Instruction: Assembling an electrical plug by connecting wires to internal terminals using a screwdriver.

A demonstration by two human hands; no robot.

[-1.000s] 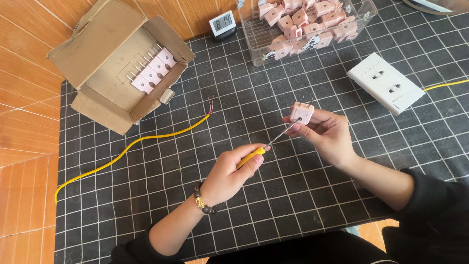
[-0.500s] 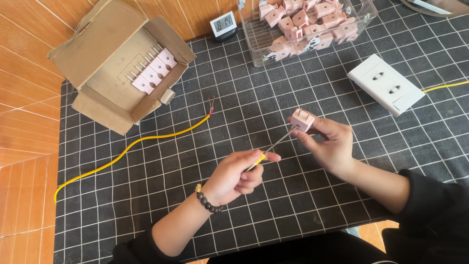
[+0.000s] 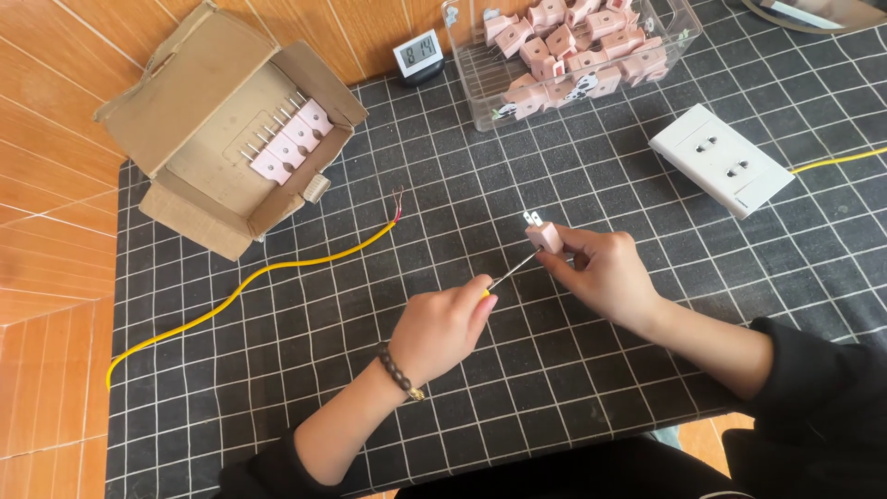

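- Both hands have stayed close together over the black gridded mat (image 3: pixel 277 370) on the tabletop since half a second ago, the plug turned slightly.
- Right hand (image 3: pixel 605 273), wrist bent inward, is pinched around the pink plug (image 3: pixel 545 236), prongs up.
- Left hand (image 3: pixel 443 323) is curled tight on the screwdriver (image 3: pixel 504 277), its tip meeting the plug's underside.

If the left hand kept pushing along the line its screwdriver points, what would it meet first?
The left hand aims its thin yellow-handled screwdriver up and to the right, straight at the small pink plastic plug held by the right hand. The tip already looks to be at the plug.
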